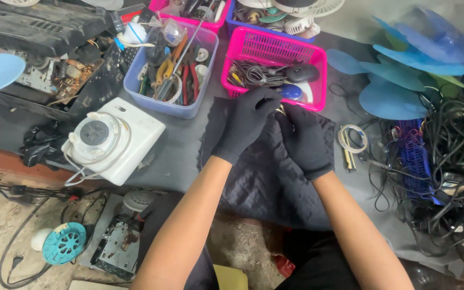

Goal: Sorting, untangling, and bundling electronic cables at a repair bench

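Both my hands wear black knit gloves and meet over a dark quilted cloth (pixel 264 182) spread on the bench. My left hand (pixel 245 122) and my right hand (pixel 304 140) pinch a small pale metal part (pixel 281 110) between their fingertips; most of it is hidden by the gloves. The hands sit just in front of a pink basket (pixel 253 47) holding cables and computer mice.
A lavender bin (pixel 151 99) of pliers and screwdrivers stands at the back left. A white appliance base (pixel 115 140) lies left of the cloth. Blue fan blades (pixel 398 96), a tape roll (pixel 353 138) and tangled black cables (pixel 447 177) fill the right. Motor parts (pixel 119 241) lie on the floor.
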